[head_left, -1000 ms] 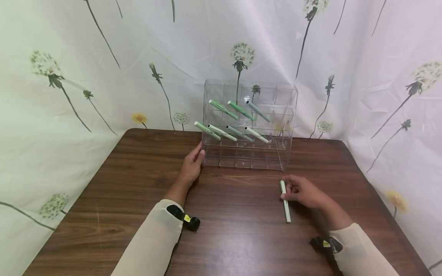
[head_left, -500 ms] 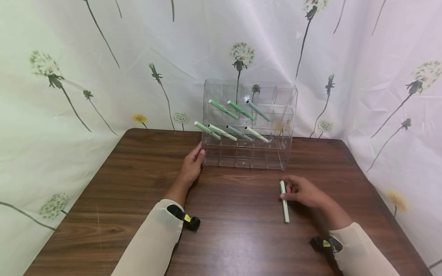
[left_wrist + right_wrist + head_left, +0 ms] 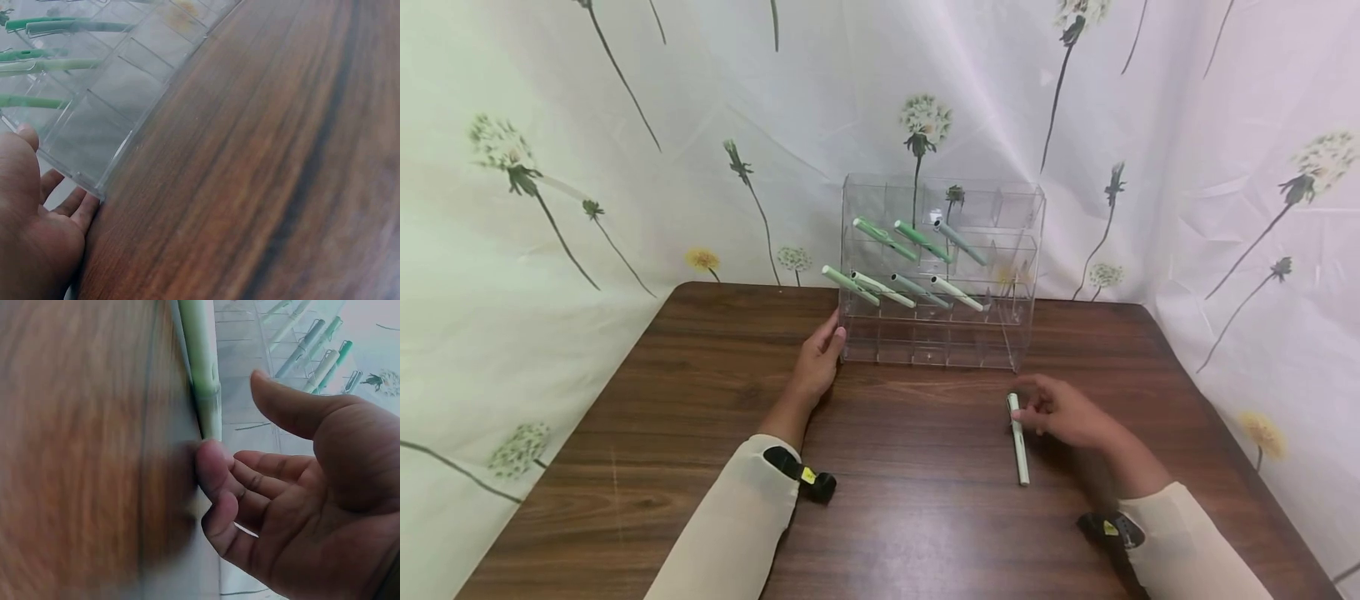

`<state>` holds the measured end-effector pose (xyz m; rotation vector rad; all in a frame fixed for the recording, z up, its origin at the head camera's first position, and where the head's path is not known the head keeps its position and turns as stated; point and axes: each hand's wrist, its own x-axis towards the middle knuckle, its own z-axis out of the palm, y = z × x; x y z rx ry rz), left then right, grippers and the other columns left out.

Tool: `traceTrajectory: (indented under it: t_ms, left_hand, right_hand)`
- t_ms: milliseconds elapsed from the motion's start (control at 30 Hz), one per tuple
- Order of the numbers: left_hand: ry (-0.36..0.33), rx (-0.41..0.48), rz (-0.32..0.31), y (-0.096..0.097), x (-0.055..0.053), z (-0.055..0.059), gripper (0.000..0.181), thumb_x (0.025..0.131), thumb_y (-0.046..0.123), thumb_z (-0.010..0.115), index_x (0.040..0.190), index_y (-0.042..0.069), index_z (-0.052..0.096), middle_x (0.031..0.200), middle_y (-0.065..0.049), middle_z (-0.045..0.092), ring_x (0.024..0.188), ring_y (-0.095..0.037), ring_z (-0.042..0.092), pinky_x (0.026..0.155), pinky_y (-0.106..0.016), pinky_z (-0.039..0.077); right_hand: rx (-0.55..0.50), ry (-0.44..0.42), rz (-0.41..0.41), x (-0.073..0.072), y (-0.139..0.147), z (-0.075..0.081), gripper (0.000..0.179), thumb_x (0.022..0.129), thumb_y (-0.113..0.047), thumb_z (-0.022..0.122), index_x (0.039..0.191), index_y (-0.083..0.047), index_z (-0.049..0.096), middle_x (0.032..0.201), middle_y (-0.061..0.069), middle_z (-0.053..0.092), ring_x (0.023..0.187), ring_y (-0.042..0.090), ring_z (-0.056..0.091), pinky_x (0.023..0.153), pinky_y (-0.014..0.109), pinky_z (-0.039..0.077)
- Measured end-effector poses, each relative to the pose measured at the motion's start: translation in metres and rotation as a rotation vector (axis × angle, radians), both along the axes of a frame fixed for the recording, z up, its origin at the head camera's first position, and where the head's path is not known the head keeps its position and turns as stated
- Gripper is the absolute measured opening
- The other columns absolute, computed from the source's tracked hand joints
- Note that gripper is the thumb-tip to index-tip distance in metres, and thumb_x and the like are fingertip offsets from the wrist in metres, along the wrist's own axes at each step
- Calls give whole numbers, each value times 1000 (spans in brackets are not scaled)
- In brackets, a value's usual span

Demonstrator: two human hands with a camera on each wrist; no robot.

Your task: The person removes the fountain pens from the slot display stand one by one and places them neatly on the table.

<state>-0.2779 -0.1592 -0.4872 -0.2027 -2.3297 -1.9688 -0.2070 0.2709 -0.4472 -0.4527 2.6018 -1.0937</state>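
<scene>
Pale green pen (image 3: pixel 1020 454) sits right of center, lower half of frame, on table (image 3: pixel 895 500). Probably light, stiff, kinda slick, not fragile; mid-barrel pinch should balance best, imo. Long axis runs nearly top to bottom, clip end up-frame, leaning slightly left. Your right hand (image 3: pixel 1071 414): loose, thumb and fingers apart around clip end, no firm grip visible. Your left hand (image 3: pixel 816 358): fingers fairly straight against left side of clear rack (image 3: pixel 929 357), thumb at front edge.
</scene>
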Motion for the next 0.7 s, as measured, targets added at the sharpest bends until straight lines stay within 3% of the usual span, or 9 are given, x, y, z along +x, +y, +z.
traceTrajectory:
  t_ms: [133, 300, 700]
  left_hand:
    - [8, -4, 5, 1, 1, 0, 57, 119, 31, 46, 173, 18, 34, 181, -8, 30, 170, -32, 26, 139, -51, 23]
    - [-5, -17, 16, 1, 0, 0, 57, 119, 31, 46, 173, 19, 33, 181, -8, 29, 170, -32, 26, 139, -51, 22]
    - [-12, 4, 11, 2, 0, 0, 56, 119, 31, 47, 173, 21, 35, 181, -8, 30, 169, -31, 28, 139, -50, 24]
  right_hand:
    - [97, 37, -66, -1, -1, 8, 60, 106, -28, 75, 153, 3, 56, 94, 9, 77, 75, 18, 69, 67, 36, 58]
    - [186, 136, -82, -2, -5, 28, 54, 105, -31, 75, 146, 3, 63, 94, 8, 78, 81, 17, 70, 70, 36, 58]
    - [166, 215, -50, -12, -17, 68, 49, 107, -27, 74, 143, 5, 66, 103, 14, 80, 82, 18, 68, 70, 35, 56]
